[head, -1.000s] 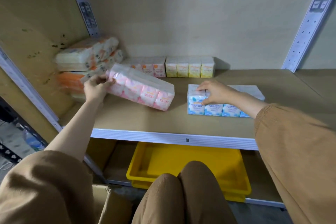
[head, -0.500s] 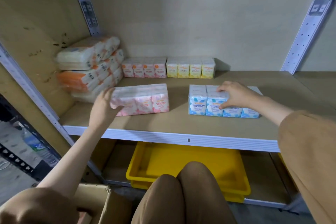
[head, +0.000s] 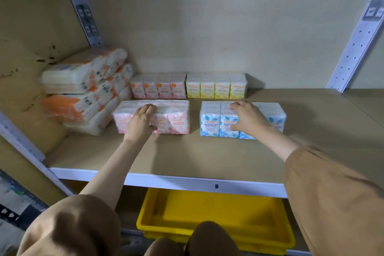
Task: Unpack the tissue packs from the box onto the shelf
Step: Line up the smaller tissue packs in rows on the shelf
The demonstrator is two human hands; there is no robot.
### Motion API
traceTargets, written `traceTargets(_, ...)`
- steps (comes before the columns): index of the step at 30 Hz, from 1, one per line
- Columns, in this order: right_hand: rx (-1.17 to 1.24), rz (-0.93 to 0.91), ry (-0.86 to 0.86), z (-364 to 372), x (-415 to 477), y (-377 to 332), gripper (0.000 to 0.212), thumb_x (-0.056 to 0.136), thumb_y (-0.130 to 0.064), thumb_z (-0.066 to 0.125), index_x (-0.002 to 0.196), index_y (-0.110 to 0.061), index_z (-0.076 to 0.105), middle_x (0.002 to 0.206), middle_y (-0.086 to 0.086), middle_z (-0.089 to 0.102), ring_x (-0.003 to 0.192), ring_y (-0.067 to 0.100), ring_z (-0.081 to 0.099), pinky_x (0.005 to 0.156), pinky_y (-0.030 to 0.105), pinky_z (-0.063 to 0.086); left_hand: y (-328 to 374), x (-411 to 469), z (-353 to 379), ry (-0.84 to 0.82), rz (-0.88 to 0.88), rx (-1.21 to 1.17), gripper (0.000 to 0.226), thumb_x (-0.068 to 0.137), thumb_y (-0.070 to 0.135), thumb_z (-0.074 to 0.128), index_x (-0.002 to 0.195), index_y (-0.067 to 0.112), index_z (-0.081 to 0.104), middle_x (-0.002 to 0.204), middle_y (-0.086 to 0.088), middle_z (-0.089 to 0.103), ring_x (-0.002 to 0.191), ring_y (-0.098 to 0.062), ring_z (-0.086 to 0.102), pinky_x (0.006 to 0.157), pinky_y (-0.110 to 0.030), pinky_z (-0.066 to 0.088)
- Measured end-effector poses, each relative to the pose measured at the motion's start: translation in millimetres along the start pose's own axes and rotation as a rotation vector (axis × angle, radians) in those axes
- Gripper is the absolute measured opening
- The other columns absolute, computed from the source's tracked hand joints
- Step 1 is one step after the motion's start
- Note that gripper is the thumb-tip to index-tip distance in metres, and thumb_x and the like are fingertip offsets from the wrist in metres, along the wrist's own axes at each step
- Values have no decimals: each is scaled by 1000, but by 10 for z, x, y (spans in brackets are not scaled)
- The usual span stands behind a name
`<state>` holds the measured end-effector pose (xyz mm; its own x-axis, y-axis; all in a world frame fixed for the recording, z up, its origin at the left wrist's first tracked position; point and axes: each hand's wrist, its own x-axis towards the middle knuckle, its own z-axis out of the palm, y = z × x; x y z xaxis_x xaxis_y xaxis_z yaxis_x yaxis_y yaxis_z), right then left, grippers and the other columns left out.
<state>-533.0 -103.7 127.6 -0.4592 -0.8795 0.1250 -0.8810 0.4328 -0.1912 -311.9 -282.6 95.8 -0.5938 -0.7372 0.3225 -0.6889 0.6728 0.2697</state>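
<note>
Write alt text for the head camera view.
The left hand holds a pink tissue pack and the right hand a blue tissue pack, side by side on a shelf. More packs line the back; a yellow tray sits below.

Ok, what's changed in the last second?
The pink pack, tilted in the left hand before, now sits flat on the shelf, the hand gripping its top front edge. The right hand still holds the blue pack; the back row and orange stack are unchanged.
</note>
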Motion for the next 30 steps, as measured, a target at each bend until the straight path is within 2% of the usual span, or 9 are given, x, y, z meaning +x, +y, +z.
traceTargets(5, -29, 15, 2, 128, 494, -110, 58, 78, -8, 70, 130, -3, 46, 136, 11, 47, 125, 27, 44, 102, 35, 42, -58, 406, 162, 16, 3, -17, 63, 69, -7, 71, 127, -1, 48, 133, -17, 52, 124, -33, 46, 98, -43, 41)
traceTargets(12, -35, 3, 43, 264, 1069, -261, 55, 78, -4, 68, 129, -1, 47, 133, 13, 48, 124, 28, 44, 99, 34, 41, -211, 810, 283, 58, 0, -36, 62, 67, -12, 67, 126, -3, 49, 133, -19, 52, 126, -32, 45, 103, -38, 37)
traceTargets(21, -33, -9, 107, 376, 1262, -282, 59, 79, -8, 69, 132, -3, 45, 137, 13, 46, 127, 29, 41, 102, 33, 37, -296, 974, 336, 100, 16, -63, 61, 68, -12, 66, 126, -3, 50, 136, -20, 49, 128, -31, 45, 105, -31, 32)
traceTargets(26, -34, -21, 114, 358, 1228, -311, 61, 79, -8, 69, 133, -3, 43, 138, 13, 45, 127, 29, 41, 103, 33, 37, -264, 973, 210, 8, 21, -17, 63, 68, -8, 69, 127, -3, 48, 135, -21, 48, 127, -33, 44, 104, -35, 33)
traceTargets(30, -26, -18, 23, 187, 1201, -328, 61, 74, -13, 75, 128, 0, 49, 133, 16, 47, 124, 31, 44, 100, 35, 42, -193, 948, 6, -102, 7, 76, 60, 71, -3, 68, 128, -2, 46, 134, -21, 47, 121, -35, 50, 100, -38, 40)
